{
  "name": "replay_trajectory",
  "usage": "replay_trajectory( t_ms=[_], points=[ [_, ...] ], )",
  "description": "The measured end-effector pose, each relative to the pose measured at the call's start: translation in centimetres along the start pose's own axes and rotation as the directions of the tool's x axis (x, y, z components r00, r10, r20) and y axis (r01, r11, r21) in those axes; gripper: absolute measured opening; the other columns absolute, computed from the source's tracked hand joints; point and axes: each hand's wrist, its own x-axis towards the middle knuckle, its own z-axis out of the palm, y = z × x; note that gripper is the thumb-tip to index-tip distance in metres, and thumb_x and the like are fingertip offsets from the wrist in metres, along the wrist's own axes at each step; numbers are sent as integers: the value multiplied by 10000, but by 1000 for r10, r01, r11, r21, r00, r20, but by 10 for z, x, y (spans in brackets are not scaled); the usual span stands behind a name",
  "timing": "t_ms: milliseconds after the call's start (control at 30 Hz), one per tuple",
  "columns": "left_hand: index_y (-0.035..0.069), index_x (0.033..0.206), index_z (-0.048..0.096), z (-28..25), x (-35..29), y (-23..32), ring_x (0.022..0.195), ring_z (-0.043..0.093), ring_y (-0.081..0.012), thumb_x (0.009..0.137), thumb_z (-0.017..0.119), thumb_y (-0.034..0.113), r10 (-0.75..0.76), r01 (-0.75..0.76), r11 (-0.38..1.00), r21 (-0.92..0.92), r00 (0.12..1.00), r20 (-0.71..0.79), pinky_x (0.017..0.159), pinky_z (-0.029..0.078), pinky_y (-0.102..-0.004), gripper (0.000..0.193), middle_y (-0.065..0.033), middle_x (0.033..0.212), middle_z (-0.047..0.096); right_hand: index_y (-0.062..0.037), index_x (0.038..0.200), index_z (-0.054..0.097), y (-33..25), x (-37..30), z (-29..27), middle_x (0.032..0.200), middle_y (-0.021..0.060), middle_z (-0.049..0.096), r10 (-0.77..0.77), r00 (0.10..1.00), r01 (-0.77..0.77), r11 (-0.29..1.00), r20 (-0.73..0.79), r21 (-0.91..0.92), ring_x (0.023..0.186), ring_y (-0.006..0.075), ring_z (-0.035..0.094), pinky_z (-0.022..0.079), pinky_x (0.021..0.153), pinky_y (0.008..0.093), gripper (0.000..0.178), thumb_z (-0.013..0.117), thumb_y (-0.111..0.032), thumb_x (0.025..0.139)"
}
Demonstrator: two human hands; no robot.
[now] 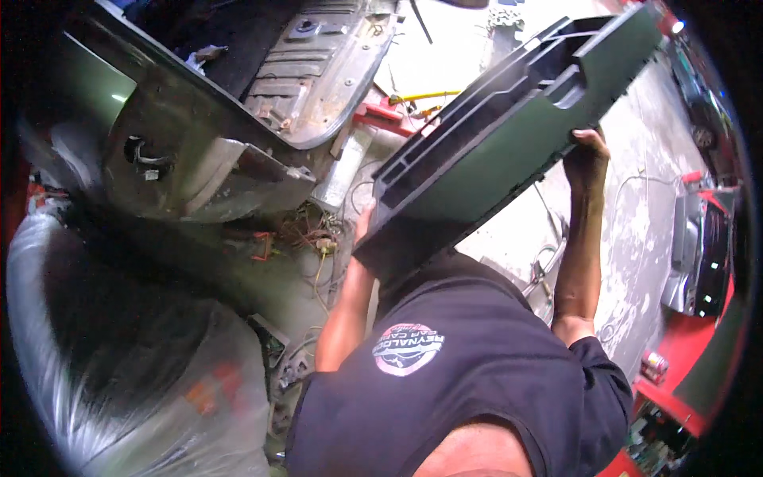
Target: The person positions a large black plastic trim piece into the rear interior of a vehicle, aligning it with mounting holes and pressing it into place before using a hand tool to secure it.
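A long dark plastic car trim piece [485,171] with open, divided compartments along its upper side stretches slantwise in front of my body. Its near left end rests against my left hand [365,224], whose thumb side shows while the other fingers are hidden behind the piece. My right hand [588,151] grips its lower right edge, with the fingers curled at the rim. The far end rises toward the upper right, and both hands hold the piece up off the floor.
To the left stands a stripped car body [230,179] with a bare metal floor pan [318,67]. Clear plastic sheeting [143,381] covers something at lower left. A red floor jack [385,117] and loose wiring [306,230] lie beyond. A dark machine [703,254] stands at right.
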Motion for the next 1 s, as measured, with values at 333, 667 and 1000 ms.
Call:
replay_trajectory(
  t_ms=[333,667,1000],
  points=[
    [70,1044,661,100,120,171,609,601,-118,943,662,407,492,-424,838,344,859,-141,580,501,-258,351,0,761,629,30,934,688,14,157,-7,1014,186,712,93,995,-95,982,22,162,914,323,689,537,893,442,203,587,-24,766],
    [-10,1258,597,74,172,274,923,607,-117,1002,606,258,901,-709,422,565,398,-173,833,489,-270,371,-37,1040,640,34,1124,596,182,385,11,1139,158,685,329,848,-466,837,416,287,1059,275,651,469,1007,420,267,552,-129,916],
    [-165,1445,355,141,144,242,1186,567,-247,997,598,187,956,-528,124,840,-162,-243,1026,448,-324,619,-236,1392,515,-57,1195,593,283,462,103,1081,90,715,607,702,-712,619,373,331,905,194,716,603,789,336,380,641,-369,982]
  ],
)
